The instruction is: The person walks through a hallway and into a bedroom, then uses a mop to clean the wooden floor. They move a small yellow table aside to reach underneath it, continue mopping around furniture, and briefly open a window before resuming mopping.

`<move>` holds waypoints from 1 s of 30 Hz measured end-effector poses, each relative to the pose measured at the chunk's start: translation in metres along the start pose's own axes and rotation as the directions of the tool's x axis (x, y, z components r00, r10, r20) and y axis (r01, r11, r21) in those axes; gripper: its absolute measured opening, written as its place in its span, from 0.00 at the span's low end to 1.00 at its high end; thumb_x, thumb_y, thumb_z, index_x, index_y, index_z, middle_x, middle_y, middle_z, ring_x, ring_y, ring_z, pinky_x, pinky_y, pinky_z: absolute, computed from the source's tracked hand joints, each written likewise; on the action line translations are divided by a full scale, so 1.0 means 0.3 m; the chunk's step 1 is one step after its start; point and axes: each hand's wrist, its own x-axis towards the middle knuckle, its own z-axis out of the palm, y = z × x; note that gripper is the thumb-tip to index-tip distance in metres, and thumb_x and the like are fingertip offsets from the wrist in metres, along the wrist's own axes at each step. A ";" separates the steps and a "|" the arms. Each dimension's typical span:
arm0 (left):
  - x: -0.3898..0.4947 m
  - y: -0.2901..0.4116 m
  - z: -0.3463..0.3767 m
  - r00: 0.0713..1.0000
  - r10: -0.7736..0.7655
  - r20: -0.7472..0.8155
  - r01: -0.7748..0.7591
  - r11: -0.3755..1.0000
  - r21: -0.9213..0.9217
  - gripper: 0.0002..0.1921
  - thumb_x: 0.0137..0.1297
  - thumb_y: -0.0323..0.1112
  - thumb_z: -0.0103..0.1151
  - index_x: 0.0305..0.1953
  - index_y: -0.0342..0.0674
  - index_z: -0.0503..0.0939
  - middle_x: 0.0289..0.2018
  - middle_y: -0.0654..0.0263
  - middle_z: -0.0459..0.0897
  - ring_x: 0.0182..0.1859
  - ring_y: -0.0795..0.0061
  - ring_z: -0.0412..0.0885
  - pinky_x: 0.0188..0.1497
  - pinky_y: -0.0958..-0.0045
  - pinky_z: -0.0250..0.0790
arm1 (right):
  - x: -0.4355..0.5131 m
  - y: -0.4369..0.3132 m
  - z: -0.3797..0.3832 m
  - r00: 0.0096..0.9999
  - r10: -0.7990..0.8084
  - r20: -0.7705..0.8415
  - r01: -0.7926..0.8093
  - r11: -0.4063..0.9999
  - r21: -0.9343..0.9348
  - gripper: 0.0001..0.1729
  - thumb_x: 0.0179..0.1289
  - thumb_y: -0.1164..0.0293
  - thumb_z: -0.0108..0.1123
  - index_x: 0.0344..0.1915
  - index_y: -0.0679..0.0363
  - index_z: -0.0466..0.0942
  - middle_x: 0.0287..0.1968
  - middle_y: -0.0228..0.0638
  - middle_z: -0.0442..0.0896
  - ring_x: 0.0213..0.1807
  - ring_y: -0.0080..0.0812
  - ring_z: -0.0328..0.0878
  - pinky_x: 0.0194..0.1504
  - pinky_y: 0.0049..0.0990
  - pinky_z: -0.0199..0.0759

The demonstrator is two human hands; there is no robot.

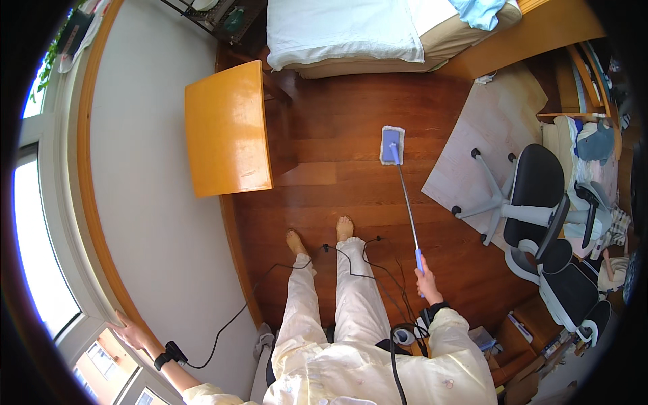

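My right hand [428, 282] is wrapped around the lilac grip of a flat mop [410, 210]. Its thin metal pole runs away from me to a lilac mop head [390, 137] with a pale fringed pad, flat on the wooden floor [324, 126]. Out to the left, my left hand [132, 331] is at the wooden-edged window sill [109, 298], thumb apart from the fingers and nothing held. Whether it bears weight on the sill I cannot tell. Both wrists carry black straps, and a black cable [223, 329] leads from the left one across my legs.
A wooden table [228, 134] stands along the left wall. Beyond the mop is a bed [349, 35]. A wheeled office chair [534, 197] stands at the right, partly on a pale floor mat [486, 126]. My bare feet [345, 229] are near loose cables [400, 283].
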 end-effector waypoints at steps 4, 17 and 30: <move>-0.004 0.003 -0.001 0.998 -0.033 0.054 0.034 0.999 -0.020 0.46 0.65 0.76 0.31 0.74 0.47 0.54 0.65 0.52 0.70 0.65 0.51 0.70 0.63 0.59 0.68 | 0.063 -0.087 0.072 0.994 -0.105 0.004 0.105 0.994 0.024 0.33 0.72 0.65 0.49 0.74 0.31 0.55 0.14 0.29 0.64 0.10 0.25 0.62 0.10 0.30 0.60; -0.050 0.028 -0.070 0.991 0.100 -0.091 -0.097 0.994 0.044 0.48 0.63 0.78 0.30 0.75 0.50 0.49 0.74 0.54 0.52 0.76 0.51 0.49 0.73 0.42 0.44 | 0.325 -0.354 0.132 0.977 -0.214 -0.012 0.213 0.973 -0.084 0.32 0.72 0.65 0.51 0.73 0.34 0.57 0.26 0.41 0.78 0.19 0.37 0.75 0.21 0.36 0.72; -0.906 1.215 0.113 0.240 0.408 0.881 0.814 0.410 -0.412 0.50 0.64 0.54 0.63 0.76 0.47 0.42 0.75 0.46 0.35 0.77 0.48 0.37 0.74 0.46 0.38 | 0.315 -0.318 0.025 0.986 -0.130 -0.109 0.149 0.970 0.190 0.31 0.72 0.62 0.50 0.72 0.30 0.58 0.14 0.28 0.63 0.09 0.24 0.62 0.10 0.28 0.61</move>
